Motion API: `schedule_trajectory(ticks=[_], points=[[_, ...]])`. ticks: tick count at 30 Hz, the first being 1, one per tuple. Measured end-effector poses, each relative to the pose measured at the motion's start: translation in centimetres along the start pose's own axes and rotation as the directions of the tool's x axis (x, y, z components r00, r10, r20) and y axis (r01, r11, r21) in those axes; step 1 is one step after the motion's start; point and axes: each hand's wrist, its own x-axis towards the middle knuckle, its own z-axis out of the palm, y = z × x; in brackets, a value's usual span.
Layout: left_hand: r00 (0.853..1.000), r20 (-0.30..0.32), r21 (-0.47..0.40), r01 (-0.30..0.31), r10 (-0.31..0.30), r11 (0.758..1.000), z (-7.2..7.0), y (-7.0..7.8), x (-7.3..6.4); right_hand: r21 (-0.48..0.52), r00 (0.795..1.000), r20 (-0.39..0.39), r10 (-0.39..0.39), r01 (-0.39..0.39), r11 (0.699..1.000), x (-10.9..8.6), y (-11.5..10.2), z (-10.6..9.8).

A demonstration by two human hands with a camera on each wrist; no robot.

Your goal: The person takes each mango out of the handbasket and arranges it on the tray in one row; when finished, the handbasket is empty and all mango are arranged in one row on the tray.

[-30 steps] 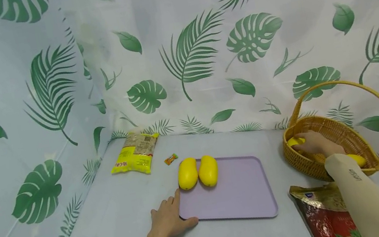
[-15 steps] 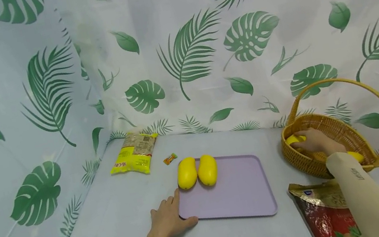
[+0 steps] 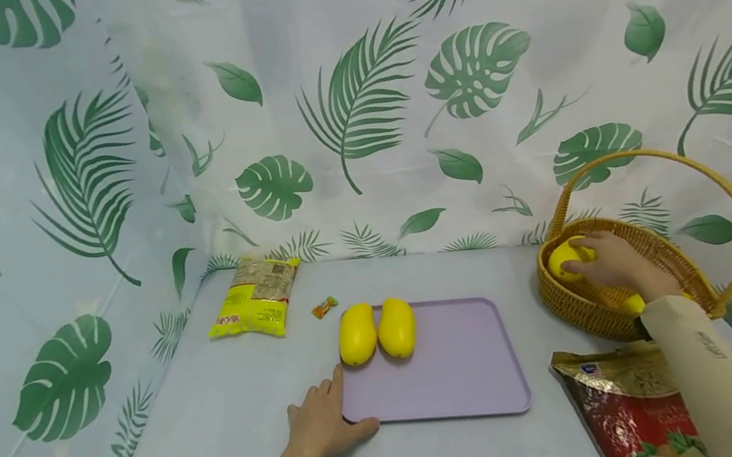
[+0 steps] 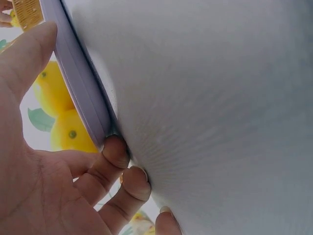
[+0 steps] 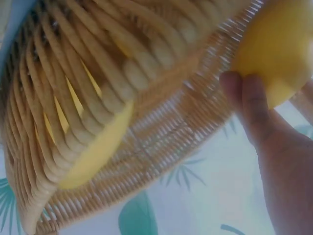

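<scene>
My right hand [image 3: 620,264] grips a yellow mango [image 3: 562,263] inside the wicker basket [image 3: 579,309], near its left end. In the right wrist view the fingers curl round this mango [image 5: 279,51], which is raised by the basket's rim. Another yellow mango [image 5: 102,149] lies lower in the basket, partly hidden by the weave. With spread fingers, my left hand [image 3: 320,424] touches the near left corner of the lilac tray [image 3: 467,366]; its thumb lies along the front edge. Two mangoes, a left one [image 3: 357,334] and a right one [image 3: 396,328], lie side by side at the tray's far left.
A yellow snack bag [image 3: 253,297] lies at the back left, with a small wrapped candy [image 3: 324,307] beside it. In front of the basket is a red and gold bag [image 3: 625,403], partly under my right forearm. The basket's tall handle [image 3: 702,173] arches over it.
My right hand has lifted the mango from lower in the basket up toward its rim. My left hand stays at the tray corner. The head view has shifted slightly.
</scene>
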Motion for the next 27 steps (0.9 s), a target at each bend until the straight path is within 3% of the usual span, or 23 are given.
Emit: schedule_trajectory(ticks=[7,14,27], points=[[1.0,0.002,-0.001,0.008,-0.008,1.0,0.0,-0.1,0.1,0.047,0.998,-0.059,-0.038,0.041,0.998,-1.3,-1.5,-0.7],[1.0,0.002,-0.008,0.015,-0.015,1.0,0.4,-0.3,0.1,0.092,0.991,-0.106,-0.081,0.091,0.992,-2.5,-4.1,-0.1],[1.0,0.006,-0.003,0.006,-0.006,1.0,0.2,-0.1,0.0,0.089,0.949,-0.232,-0.215,0.241,0.966,-3.6,-9.0,2.2]])
